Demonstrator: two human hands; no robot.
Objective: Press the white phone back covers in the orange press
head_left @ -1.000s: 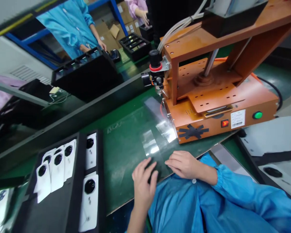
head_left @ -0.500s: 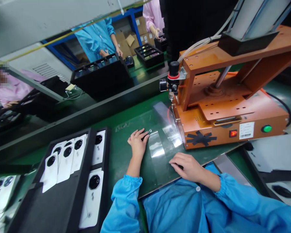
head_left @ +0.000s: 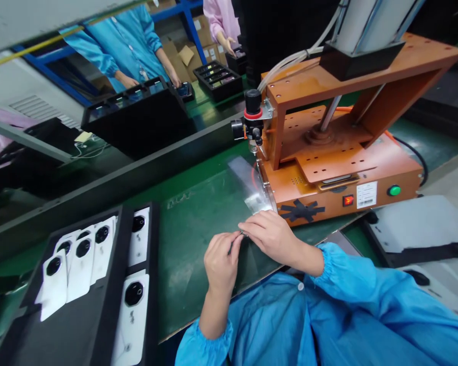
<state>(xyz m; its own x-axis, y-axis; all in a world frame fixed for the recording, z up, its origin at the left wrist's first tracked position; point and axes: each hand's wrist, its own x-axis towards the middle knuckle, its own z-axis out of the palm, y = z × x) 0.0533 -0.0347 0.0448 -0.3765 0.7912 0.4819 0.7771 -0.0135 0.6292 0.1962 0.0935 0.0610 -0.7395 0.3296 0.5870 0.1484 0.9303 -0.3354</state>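
Over the green bench mat (head_left: 191, 213), my left hand (head_left: 221, 259) and my right hand (head_left: 270, 235) meet, fingertips touching. Each has its thumb and fingers pinched together. A tiny shiny edge shows between the fingertips, too small to name. Just beyond my right hand, clear plastic film (head_left: 248, 178) lies against the side of the orange press (head_left: 343, 190). To the left, white phone back covers (head_left: 82, 259) with round black camera rings overlap in a black tray (head_left: 66, 325). More single covers (head_left: 132, 315) lie in its right-hand slots.
The press carries a regulator (head_left: 253, 119), a red switch (head_left: 348, 201) and a green button (head_left: 394, 190). White sheets (head_left: 423, 223) lie at the right. Across a ledge, a person in blue (head_left: 122, 46) handles dark devices by black trays (head_left: 137, 112); people in pink stand farther off.
My right hand has moved left and forward to meet my left hand, which has come nearer to me. The clear strip beside my left hand no longer shows on the mat. The view has shifted right.
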